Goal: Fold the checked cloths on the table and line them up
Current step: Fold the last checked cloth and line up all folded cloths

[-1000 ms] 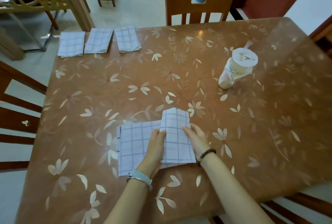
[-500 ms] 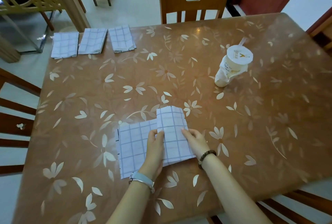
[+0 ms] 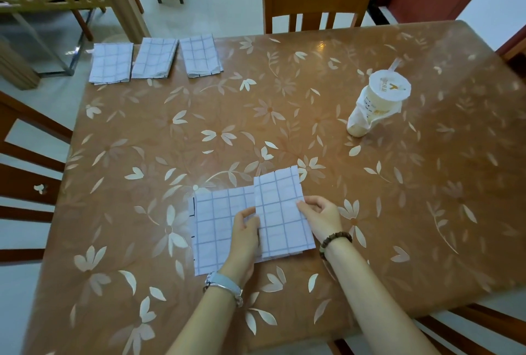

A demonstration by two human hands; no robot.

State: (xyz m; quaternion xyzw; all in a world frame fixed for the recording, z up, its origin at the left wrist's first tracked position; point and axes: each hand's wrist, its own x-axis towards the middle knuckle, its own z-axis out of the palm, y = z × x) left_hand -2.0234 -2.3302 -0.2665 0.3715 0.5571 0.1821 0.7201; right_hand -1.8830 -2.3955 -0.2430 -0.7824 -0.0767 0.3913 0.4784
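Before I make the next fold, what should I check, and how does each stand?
1. Hands on near cloth: ok; left hand and right hand pinch the flap's side edges.
2. Flap square with lower layer: not ok; it overshoots the far edge, skewed.
3. Three folded cloths in a row: ok.
4. Bare table right of the row: ok.
5. Drink cup apart from the work: ok.

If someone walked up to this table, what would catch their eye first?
The left hand and right hand near the front edge of the brown flowered table, each holding a side of a half-folded white cloth with blue checks. Then three folded checked cloths in a row at the far left corner, and a sealed pale drink cup standing on the right.
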